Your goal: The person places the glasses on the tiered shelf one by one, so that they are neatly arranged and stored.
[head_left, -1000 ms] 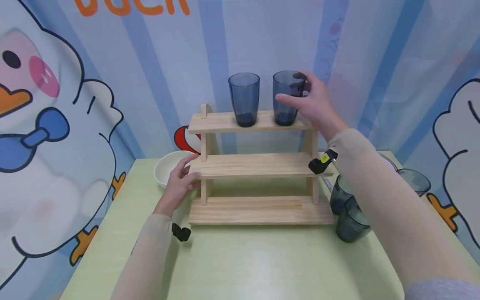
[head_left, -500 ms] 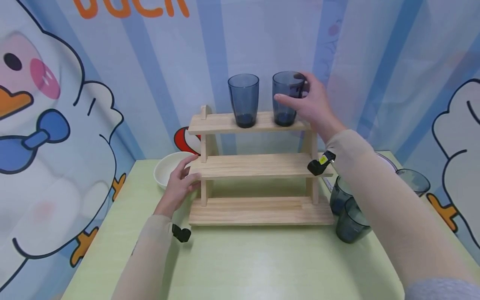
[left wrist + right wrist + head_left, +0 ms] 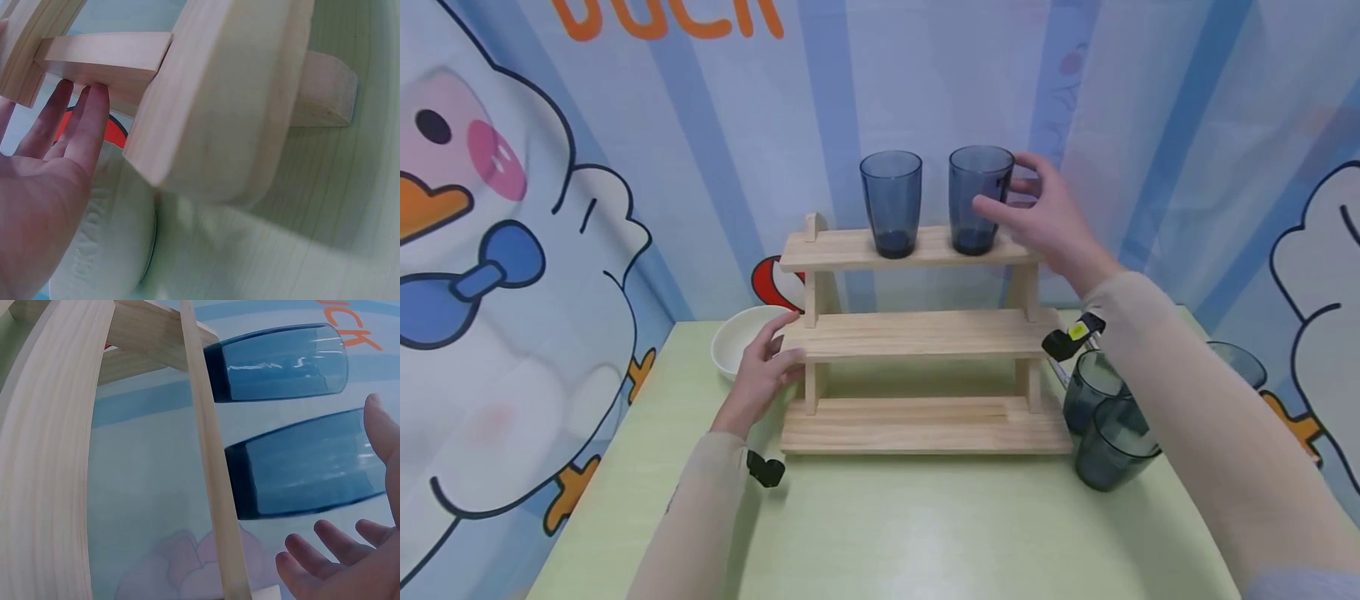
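A three-tier wooden stand [image 3: 917,332] stands on the table. Two blue-tinted glasses stand upright on its top tier, the left glass [image 3: 892,204] and the right glass [image 3: 967,192]. My right hand [image 3: 1054,218] is beside the right glass, with thumb and fingers spread around it. In the right wrist view, the fingertips [image 3: 294,544] show a gap from that glass. My left hand [image 3: 754,385] grips the left end of the middle tier. The left wrist view shows fingers [image 3: 87,134] against the upright below that tier.
Several more tinted glasses, including a front one [image 3: 1112,454], stand to the right of the stand, partly hidden by the right forearm. A white bowl [image 3: 727,342] sits behind the left hand. A duck-print curtain [image 3: 737,150] hangs directly behind.
The right hand has loosened from the right glass, its fingers and thumb shifting to the right. Both glasses stay on the top tier. The left hand keeps its place on the stand.
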A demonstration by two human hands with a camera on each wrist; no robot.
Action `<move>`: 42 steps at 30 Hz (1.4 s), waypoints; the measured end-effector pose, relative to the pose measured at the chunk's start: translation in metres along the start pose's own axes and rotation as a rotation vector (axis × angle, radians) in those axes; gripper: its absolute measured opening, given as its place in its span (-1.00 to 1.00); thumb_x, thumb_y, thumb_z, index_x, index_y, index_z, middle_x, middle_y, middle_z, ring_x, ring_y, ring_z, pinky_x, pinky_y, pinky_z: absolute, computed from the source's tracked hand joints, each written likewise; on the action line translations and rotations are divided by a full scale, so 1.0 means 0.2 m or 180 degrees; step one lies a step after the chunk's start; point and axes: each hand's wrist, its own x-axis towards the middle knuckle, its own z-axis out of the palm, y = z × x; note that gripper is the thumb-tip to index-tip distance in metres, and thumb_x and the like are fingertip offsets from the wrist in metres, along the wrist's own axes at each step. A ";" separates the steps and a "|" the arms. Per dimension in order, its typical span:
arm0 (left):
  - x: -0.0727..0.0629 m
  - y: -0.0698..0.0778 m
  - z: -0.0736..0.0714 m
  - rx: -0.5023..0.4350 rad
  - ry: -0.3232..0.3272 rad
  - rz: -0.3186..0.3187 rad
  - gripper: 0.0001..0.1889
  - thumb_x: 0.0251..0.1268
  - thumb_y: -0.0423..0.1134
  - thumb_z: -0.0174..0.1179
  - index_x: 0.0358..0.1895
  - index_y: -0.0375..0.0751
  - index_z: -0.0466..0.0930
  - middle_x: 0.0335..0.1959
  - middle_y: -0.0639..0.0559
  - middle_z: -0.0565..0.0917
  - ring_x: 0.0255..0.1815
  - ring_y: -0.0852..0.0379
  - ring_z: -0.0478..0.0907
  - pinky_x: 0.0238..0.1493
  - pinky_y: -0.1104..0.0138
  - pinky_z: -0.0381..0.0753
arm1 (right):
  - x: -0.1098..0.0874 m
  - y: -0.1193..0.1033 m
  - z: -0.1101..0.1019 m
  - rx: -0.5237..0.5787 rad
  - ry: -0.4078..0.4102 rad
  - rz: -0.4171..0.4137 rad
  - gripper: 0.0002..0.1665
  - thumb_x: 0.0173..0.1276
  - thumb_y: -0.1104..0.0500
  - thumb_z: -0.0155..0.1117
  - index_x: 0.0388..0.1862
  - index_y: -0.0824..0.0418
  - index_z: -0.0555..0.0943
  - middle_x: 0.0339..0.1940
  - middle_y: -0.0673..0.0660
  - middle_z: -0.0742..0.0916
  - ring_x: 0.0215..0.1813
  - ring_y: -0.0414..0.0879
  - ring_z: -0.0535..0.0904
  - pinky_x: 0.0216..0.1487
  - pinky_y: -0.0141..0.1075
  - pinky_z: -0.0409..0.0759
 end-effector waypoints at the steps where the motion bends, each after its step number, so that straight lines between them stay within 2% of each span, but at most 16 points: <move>1: 0.00 0.00 0.00 -0.0005 0.0001 -0.0002 -0.29 0.50 -0.34 0.21 0.64 0.04 0.23 0.51 -0.26 0.39 0.40 -0.24 0.45 0.34 -0.08 0.57 | -0.01 0.01 -0.02 -0.0017 -0.0018 -0.0034 0.19 0.33 -0.19 0.51 0.75 -0.15 0.03 0.65 0.19 0.35 0.58 0.12 0.33 0.52 0.06 0.42; 7: 0.00 0.01 0.00 -0.0006 0.0014 -0.0017 -0.31 0.49 -0.34 0.22 0.61 0.11 0.29 0.51 -0.24 0.40 0.40 -0.23 0.45 0.32 -0.07 0.59 | -0.07 0.02 -0.13 0.0023 -0.0126 -0.0200 0.12 0.40 -0.13 0.46 0.75 -0.05 0.03 0.64 0.20 0.39 0.60 0.18 0.33 0.56 0.08 0.36; 15: 0.00 0.01 0.00 0.0013 0.0022 0.0011 -0.29 0.49 -0.36 0.19 0.65 0.02 0.23 0.52 -0.26 0.39 0.39 -0.24 0.45 0.30 -0.08 0.60 | -0.18 0.08 -0.26 -0.0065 -0.0138 -0.0259 0.06 0.43 -0.12 0.43 0.74 -0.19 0.06 0.66 0.12 0.38 0.59 0.15 0.35 0.56 0.15 0.34; 22: 0.00 0.00 0.00 0.0034 0.0015 0.0023 -0.29 0.49 -0.35 0.19 0.65 0.01 0.22 0.53 -0.26 0.38 0.41 -0.26 0.44 0.30 -0.09 0.60 | -0.30 0.14 -0.36 -0.0171 -0.0105 -0.0330 -0.02 0.49 -0.07 0.38 0.72 -0.23 0.08 0.64 0.12 0.39 0.58 0.14 0.36 0.56 0.17 0.33; 26: 0.00 0.00 0.00 0.0025 0.0007 0.0019 -0.29 0.50 -0.37 0.18 0.66 -0.02 0.21 0.53 -0.25 0.38 0.41 -0.25 0.44 0.29 -0.08 0.60 | -0.38 0.19 -0.41 -0.0410 -0.0031 -0.0380 -0.05 0.50 -0.08 0.36 0.72 -0.25 0.09 0.62 0.10 0.42 0.55 0.09 0.40 0.50 0.01 0.45; 31: 0.00 0.00 0.01 -0.0018 0.0001 0.0019 -0.28 0.48 -0.38 0.19 0.66 -0.04 0.20 0.52 -0.28 0.39 0.41 -0.25 0.44 0.29 -0.09 0.60 | -0.47 0.24 -0.47 -0.0756 0.0059 -0.0443 -0.10 0.53 -0.08 0.33 0.71 -0.27 0.11 0.62 0.08 0.43 0.55 0.10 0.41 0.32 -0.32 0.58; 36: 0.00 0.01 0.01 -0.0049 0.0012 -0.0014 -0.27 0.48 -0.37 0.19 0.66 -0.03 0.20 0.52 -0.28 0.38 0.40 -0.25 0.44 0.31 -0.10 0.58 | -0.56 0.30 -0.53 -0.0906 0.0002 -0.0524 -0.12 0.56 0.01 0.32 0.71 -0.24 0.12 0.61 0.14 0.44 0.54 0.10 0.42 0.13 -0.59 0.54; 42: 0.00 0.01 0.01 -0.0063 0.0013 -0.0004 -0.27 0.48 -0.39 0.18 0.66 -0.05 0.20 0.51 -0.30 0.39 0.39 -0.24 0.45 0.30 -0.10 0.59 | -0.67 0.38 -0.56 -0.0818 -0.0146 -0.0587 -0.09 0.53 0.17 0.35 0.70 -0.19 0.16 0.58 0.13 0.45 0.44 -0.21 0.47 0.09 -0.67 0.50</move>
